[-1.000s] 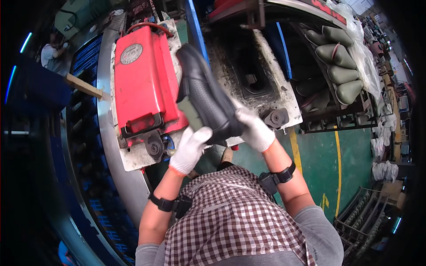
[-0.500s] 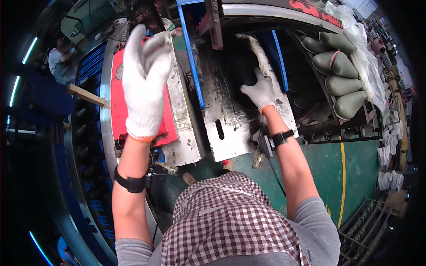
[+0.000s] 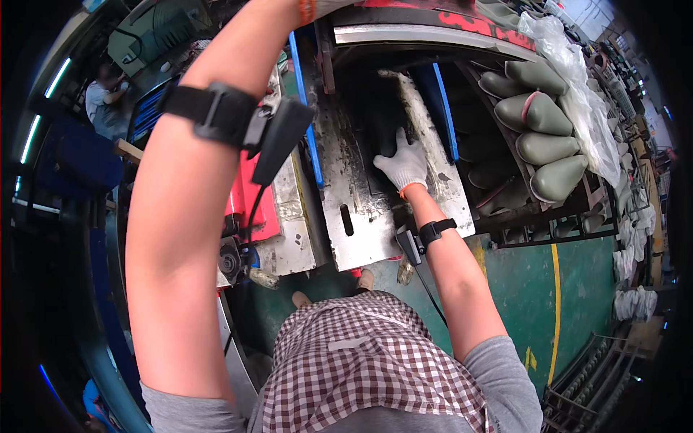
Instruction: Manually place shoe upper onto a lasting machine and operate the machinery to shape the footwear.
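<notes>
My right hand [image 3: 404, 164], in a white knit glove with an orange cuff, has its fingers and thumb spread. It is over a worn metal plate [image 3: 364, 242] with a slot near its front edge, beside a dark patch whose contents I cannot make out. No object shows in its grasp. My left forearm reaches up and forward across the view. Only the wrist side of my gloved left hand [image 3: 328, 8] shows at the top edge, near a red machine part [image 3: 404, 4]; its fingers are outside the picture.
Blue upright guards [image 3: 445, 115] flank the plate. Grey-green shoe-shaped pieces [image 3: 548, 148] fill a rack on the right, with clear plastic sheeting [image 3: 570, 94] beside it. A red panel [image 3: 263, 209] lies left of the plate. Another person [image 3: 101, 101] is at the far left.
My left hand has moved up and forward from above the red panel to the top edge. My right hand stays over the metal plate with fingers spread. The view has shifted slightly.
</notes>
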The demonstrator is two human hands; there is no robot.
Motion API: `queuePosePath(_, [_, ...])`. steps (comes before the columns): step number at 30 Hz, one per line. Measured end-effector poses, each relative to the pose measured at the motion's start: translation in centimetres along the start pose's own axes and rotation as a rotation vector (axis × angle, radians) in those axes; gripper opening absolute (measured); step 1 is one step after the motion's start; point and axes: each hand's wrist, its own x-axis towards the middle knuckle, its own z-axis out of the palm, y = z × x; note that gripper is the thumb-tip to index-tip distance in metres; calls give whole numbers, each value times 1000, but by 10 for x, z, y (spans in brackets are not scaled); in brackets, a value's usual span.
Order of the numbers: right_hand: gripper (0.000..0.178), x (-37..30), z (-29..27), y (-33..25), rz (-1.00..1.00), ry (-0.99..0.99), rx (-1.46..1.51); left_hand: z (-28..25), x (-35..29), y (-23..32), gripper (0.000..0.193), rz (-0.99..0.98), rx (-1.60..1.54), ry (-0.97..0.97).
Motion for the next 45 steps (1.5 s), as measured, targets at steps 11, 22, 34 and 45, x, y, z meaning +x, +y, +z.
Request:
queuePosePath(11, [68,-109,-19,94,-58,411,503,77,-49,-6,59,136,262,184])
queuePosePath(22, [45,-266,3,111,608,-448,1737,236,-200,-38,58,310,356,362])
queuePosePath(34, [47,-238,-28,183,741,-96,1955,298,-248,-95,61,364,357,302])
queuePosePath(45, [8,-193,-68,131,-100,164,956,204,-278,-49,44,118,125,261])
